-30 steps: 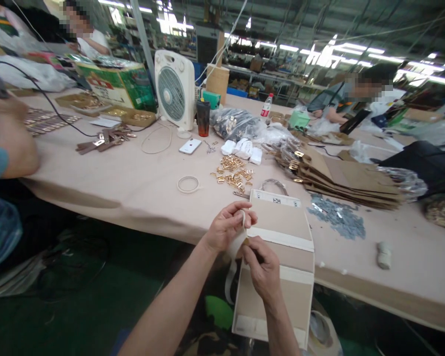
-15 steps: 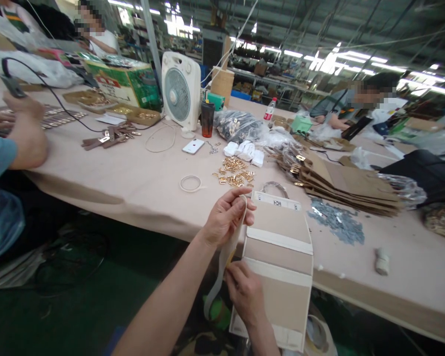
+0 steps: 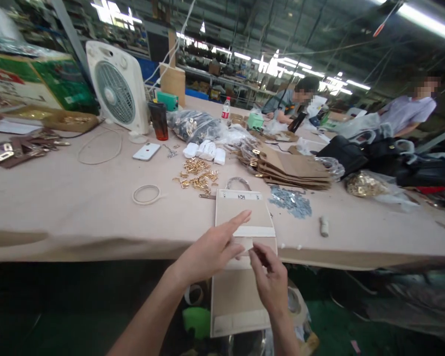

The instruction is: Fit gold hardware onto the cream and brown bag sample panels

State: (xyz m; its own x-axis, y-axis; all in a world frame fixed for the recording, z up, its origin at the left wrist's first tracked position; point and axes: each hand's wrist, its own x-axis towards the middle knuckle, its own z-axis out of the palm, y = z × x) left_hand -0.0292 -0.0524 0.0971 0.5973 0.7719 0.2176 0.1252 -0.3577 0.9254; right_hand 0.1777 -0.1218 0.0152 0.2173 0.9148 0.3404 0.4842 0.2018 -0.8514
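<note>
A tan and cream bag panel (image 3: 241, 212) lies over the near edge of the table (image 3: 59, 198) and hangs down toward me. My left hand (image 3: 211, 249) rests on its cream band with the index finger stretched out and the other fingers curled. My right hand (image 3: 270, 279) pinches a cream strip (image 3: 247, 245) at the panel's middle between thumb and fingers. A heap of small gold metal fittings (image 3: 196, 175) lies just beyond the panel.
A tape ring (image 3: 146, 194), white phone (image 3: 146, 151), dark cup (image 3: 158, 120) and box fan (image 3: 116, 91) stand to the left. Stacked tan panels (image 3: 292, 168), grey metal bits (image 3: 291, 201) and black bags (image 3: 356, 153) lie right. Two people sit at the far side.
My view has swung right, so the person at my left is out of frame. My right hand rose from the panel's lower part to its middle; my left index finger straightened.
</note>
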